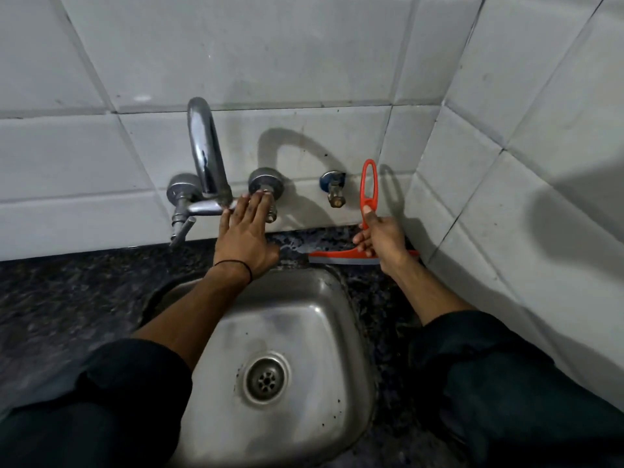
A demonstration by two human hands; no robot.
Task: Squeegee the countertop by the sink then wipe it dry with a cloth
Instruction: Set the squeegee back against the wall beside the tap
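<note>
Squeegee (363, 244), orange with a grey rubber blade, stands on the dark speckled table (84, 292) behind the right rear corner of the sink (304, 319), close to the corner where the two tiled walls (304, 62) meet. Its blade edge lies on the table surface, roughly parallel to the back wall, and its long looped handle rises upright against the tiles. Right hand (380, 236) forms the grip on it: fingers closed around the lower part of the handle just above the blade head, thumb against the handle's side. Left hand (248, 236) reaches across the rear rim of the sink with fingers extended and held together, clamped on nothing; its fingertips (258, 199) touch or nearly touch the right-hand valve (266, 187) of the chrome wall tap (206, 153), though actual contact cannot be judged. A thin dark band (236, 265) circles the left wrist. A small brass outlet (336, 190) with a blue collar projects from the back wall between the tap and the squeegee handle. Stainless steel sink occupies the centre foreground, its round drain (266, 378) visible. Both forearms emerge from dark sleeves (489, 366) pushed up toward the elbows. Wet patches glisten on the table between the two hands.
</note>
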